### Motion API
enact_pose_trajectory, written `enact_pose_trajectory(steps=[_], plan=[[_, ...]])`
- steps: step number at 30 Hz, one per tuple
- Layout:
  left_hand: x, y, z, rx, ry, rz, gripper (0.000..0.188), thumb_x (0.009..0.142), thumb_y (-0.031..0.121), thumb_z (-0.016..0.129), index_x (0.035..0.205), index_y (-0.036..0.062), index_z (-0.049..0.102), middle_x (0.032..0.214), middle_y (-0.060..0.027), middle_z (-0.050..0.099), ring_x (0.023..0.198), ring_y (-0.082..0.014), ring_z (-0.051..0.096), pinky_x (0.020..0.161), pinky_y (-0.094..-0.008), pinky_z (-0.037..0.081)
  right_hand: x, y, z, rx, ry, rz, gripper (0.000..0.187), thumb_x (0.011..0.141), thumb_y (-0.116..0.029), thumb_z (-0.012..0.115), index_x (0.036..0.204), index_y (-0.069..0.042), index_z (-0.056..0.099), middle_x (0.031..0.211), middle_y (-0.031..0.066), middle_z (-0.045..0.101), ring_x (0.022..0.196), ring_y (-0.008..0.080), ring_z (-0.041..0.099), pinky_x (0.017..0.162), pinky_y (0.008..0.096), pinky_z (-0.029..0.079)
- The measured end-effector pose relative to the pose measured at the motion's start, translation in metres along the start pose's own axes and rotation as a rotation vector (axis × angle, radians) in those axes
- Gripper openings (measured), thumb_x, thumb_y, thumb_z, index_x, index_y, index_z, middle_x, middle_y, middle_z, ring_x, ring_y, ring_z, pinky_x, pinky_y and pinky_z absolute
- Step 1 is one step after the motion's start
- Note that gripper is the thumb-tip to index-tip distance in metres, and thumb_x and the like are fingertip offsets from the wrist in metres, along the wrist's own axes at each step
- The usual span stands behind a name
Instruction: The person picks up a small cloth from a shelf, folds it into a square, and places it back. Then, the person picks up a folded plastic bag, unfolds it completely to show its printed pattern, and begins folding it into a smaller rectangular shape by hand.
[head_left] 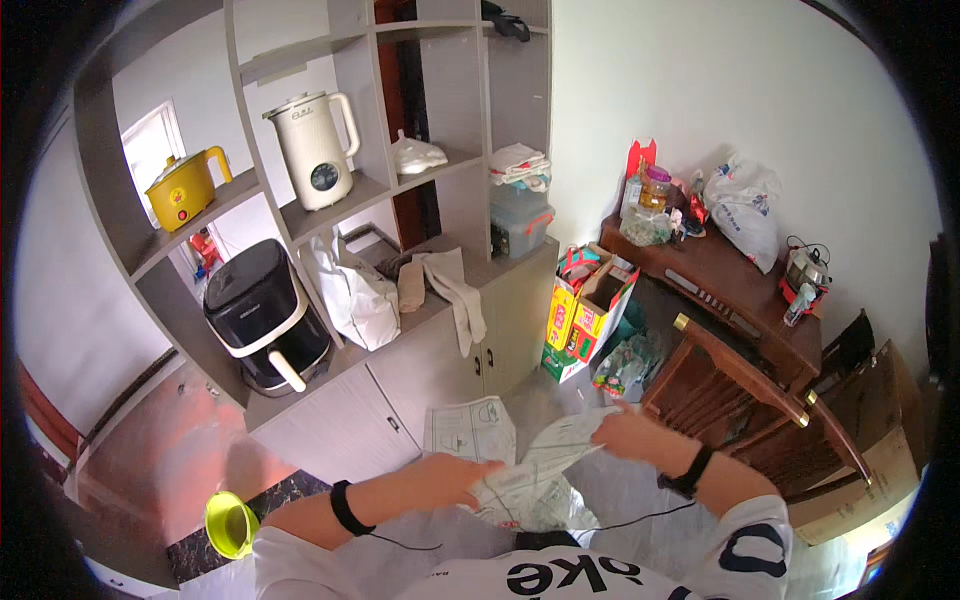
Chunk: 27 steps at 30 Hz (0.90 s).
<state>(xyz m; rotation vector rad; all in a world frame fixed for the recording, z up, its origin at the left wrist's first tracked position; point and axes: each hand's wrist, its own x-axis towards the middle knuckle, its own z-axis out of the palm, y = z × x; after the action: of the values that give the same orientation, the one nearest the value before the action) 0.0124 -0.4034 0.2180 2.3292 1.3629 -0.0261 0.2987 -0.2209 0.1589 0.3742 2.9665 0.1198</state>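
My left hand is closed on the near left edge of a creased, whitish printed sheet. Higher and to the right, my right hand pinches the other end of it. The sheet stretches slanting between both hands, and whether it is paper or thin plastic is hard to tell. Beyond my left hand a flat panel of paper with line drawings shows; whether it joins the sheet is unclear. Below hangs a crumpled, clear plastic bag, close to my body. Dark bands circle both my wrists.
Ahead stands a grey shelf unit with a black air fryer, a cream kettle and a yellow pot. Right are a colourful carton, a wooden chair and a brown table. A lime bucket sits lower left.
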Motion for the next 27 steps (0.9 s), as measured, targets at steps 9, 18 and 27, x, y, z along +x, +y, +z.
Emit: enact_pose_trajectory(steps=[9, 18, 27], plan=[[-0.042, -0.097, 0.029, 0.364, 0.053, -0.455, 0.02, 0.075, 0.018, 0.044, 0.077, 0.008, 0.061, 0.082, -0.0119, 0.061, 0.078, -0.0289, 0.059, 0.059, -0.0413, 0.047, -0.05, 0.035, -0.112, 0.112, 0.221, 0.285, 0.015, 0.067, -0.006, 0.052, 0.079, -0.007, 0.061, 0.077, 0.0127, 0.058, 0.076, 0.0307, 0.055, 0.068, 0.0389, 0.044], [-0.084, -0.12, -0.091, 0.514, 0.421, -0.522, 0.015, 0.075, 0.018, 0.044, 0.077, 0.0082, 0.055, 0.075, -0.0137, 0.057, 0.071, -0.0306, 0.056, 0.059, -0.0411, 0.044, -0.078, 0.092, -0.176, -0.123, 0.264, 0.393, 0.023, 0.074, -0.008, 0.046, 0.093, -0.005, 0.059, 0.096, 0.0122, 0.058, 0.087, 0.0305, 0.055, 0.078, 0.0368, 0.043], [-0.137, -0.067, -0.275, 0.66, 1.309, -0.41, 0.019, 0.081, 0.025, 0.051, 0.093, 0.0118, 0.057, 0.079, -0.0122, 0.06, 0.068, -0.0269, 0.058, 0.06, -0.0323, 0.044, -0.111, 0.112, -0.324, -0.244, 0.824, 0.587, 0.028, 0.071, 0.001, 0.049, 0.098, -0.002, 0.054, 0.098, 0.014, 0.058, 0.09, 0.0278, 0.056, 0.077, 0.0323, 0.044]])
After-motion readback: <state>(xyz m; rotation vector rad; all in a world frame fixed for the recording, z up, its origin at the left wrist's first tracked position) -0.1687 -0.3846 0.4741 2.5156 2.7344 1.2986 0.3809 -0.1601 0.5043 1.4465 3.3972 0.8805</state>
